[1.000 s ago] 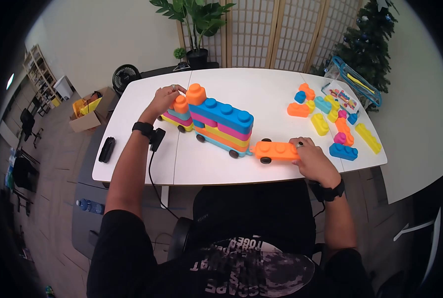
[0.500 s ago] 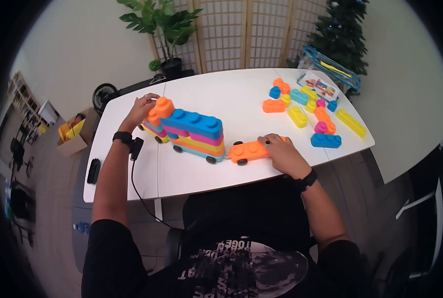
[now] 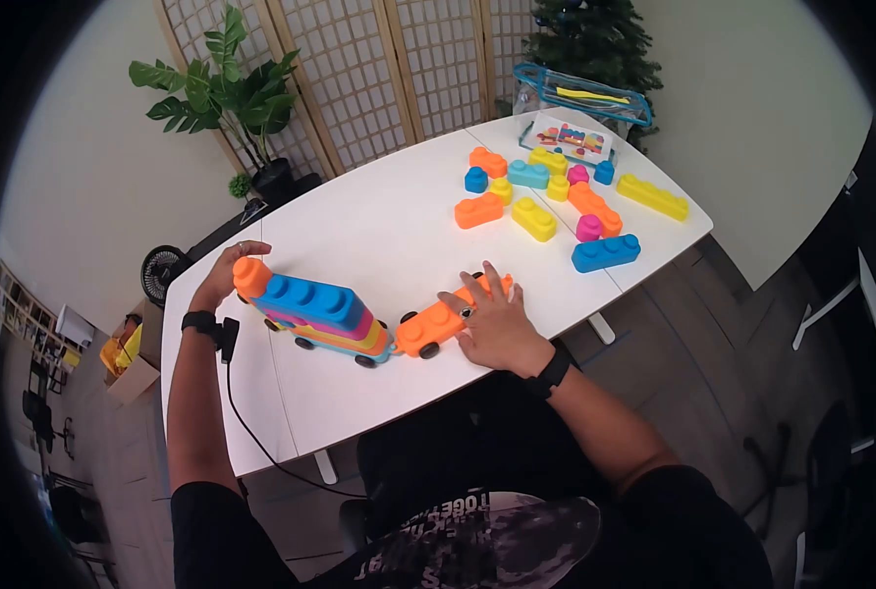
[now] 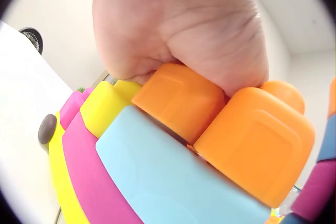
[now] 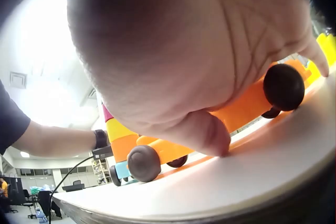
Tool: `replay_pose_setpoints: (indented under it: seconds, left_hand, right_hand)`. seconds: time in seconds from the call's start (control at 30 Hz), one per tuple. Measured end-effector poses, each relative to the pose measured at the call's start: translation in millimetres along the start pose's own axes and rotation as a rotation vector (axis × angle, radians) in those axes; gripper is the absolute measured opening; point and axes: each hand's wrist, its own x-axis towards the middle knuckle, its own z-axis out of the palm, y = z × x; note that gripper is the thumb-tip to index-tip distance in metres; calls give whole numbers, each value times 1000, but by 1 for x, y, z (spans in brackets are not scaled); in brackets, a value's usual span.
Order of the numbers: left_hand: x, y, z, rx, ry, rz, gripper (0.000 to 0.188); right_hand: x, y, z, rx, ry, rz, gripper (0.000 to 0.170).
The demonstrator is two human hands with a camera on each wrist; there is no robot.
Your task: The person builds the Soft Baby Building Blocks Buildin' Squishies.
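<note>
A toy block train stands on the white table [image 3: 359, 226]. My left hand [image 3: 226, 275] holds the leading car, largely hidden in the head view behind the tall middle car [image 3: 325, 309] of stacked blocks. The left wrist view shows my palm against this car's orange blocks [image 4: 181, 100], above light blue [image 4: 168, 166], pink and yellow layers; its fingertips are hidden. Behind the tall car is a low orange wagon [image 3: 433, 327] with dark wheels. My right hand [image 3: 500, 329] lies over its rear part, fingers spread, the thumb [image 5: 212, 134] down along its side.
Loose blocks lie at the back right, among them a long yellow block [image 3: 652, 196] and a blue block [image 3: 606, 253]. Behind them are a picture card [image 3: 571, 140] and a clear bag with blue trim [image 3: 585, 93]. A cable [image 3: 261, 432] trails from my left wrist.
The head view has swung to the right, so the table and train appear farther left. My right hand's fingers, closer together on the wagon before, are now spread. My left hand stays at the leading car.
</note>
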Motion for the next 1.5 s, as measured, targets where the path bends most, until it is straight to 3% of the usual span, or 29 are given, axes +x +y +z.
replay_pose_setpoints:
  seconds: [0.03, 0.13, 0.17, 0.27, 0.3, 0.4, 0.5, 0.6, 0.67, 0.73, 0.83, 0.87, 0.93, 1.03, 1.13, 1.27, 1.4, 1.47, 1.5]
  left_hand:
    - [-1, 3, 1, 117, 14, -22, 44]
    - [4, -7, -4, -82, 8, -91, 41]
    - [8, -16, -4, -72, 22, 11, 39]
    - [17, -35, -6, -169, 3, 3, 42]
    - [22, -41, -8, -168, -15, 31, 29]
    - [23, -46, -9, -28, -65, 236, 25]
    - [23, -38, -8, -86, -53, 134, 20]
    - [25, -46, -4, 81, 69, 144, 24]
    - [31, -80, -7, -128, 160, 33, 28]
    - [22, -59, -14, -38, 54, 21, 27]
    - [22, -66, -9, -120, 148, 3, 38]
    - [6, -24, 8, -178, 310, -120, 32]
    - [16, -52, 3, -197, 326, -20, 34]
    - [29, -69, -1, -279, 315, -33, 37]
    - [40, -79, -1, -182, 432, -141, 41]
    - [94, -171, -16, -111, 499, -64, 44]
    - [63, -87, 14, -196, 494, -65, 46]
    - [95, -165, 3, -64, 520, 136, 45]
    - [83, -135, 11, -115, 567, 22, 42]
  right_hand:
    - [0, 1, 2, 4, 9, -13, 69]
    - [-2, -2, 12, -16, 74, -35, 74]
    - [-4, -5, 14, -9, 99, -32, 76]
    - [-9, -6, 19, -57, 170, -11, 82]
    - [-12, -7, 20, -78, 197, -13, 82]
    - [-17, -15, 28, -93, 267, -47, 79]
    - [-16, -13, 29, -126, 307, -61, 78]
    - [-23, -16, 27, -190, 285, -50, 78]
    - [-28, -23, 26, -262, 337, -18, 72]
    - [-29, -24, 27, -242, 337, 22, 66]
    - [-26, -23, 25, -321, 363, 86, 62]
    - [-27, -24, 27, -335, 362, 112, 61]
    - [-26, -23, 27, -295, 357, 121, 60]
    - [-25, -19, 25, -219, 323, 121, 61]
    - [-24, -16, 27, -238, 315, 81, 62]
    - [-26, -16, 23, -254, 314, -12, 68]
    - [-29, -21, 22, -279, 270, -41, 73]
    - [-31, -20, 27, -231, 305, -54, 73]
    - [-32, -20, 25, -201, 298, -54, 72]
